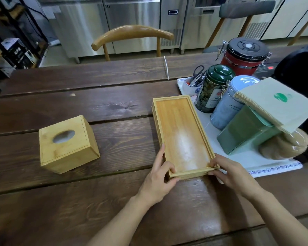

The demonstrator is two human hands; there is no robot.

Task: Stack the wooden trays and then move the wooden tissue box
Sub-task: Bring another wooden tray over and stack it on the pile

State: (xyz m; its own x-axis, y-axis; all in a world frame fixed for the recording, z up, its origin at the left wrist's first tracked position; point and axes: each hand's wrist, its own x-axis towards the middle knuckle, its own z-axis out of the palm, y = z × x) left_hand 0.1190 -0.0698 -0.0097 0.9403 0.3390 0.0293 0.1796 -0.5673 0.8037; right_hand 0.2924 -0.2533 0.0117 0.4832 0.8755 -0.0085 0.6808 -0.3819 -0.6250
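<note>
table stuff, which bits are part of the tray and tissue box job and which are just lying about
Part of the job:
- stacked wooden trays, left hand and right hand at their near end
- wooden tissue box

Just lying about:
- red canister
- green tin
- scissors
- napkins
- chair

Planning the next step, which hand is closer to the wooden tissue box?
Left. The left hand holds the near-left corner of the stacked trays, on the side of the tissue box; the right hand is at their near-right corner.

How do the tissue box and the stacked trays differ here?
The tissue box is a tall cube; the trays are flat, long rectangles. The box is closed with an oval top hole; the top tray is open. Both hands, left and right, hold the trays; the box stands untouched. Both are light wood.
</note>
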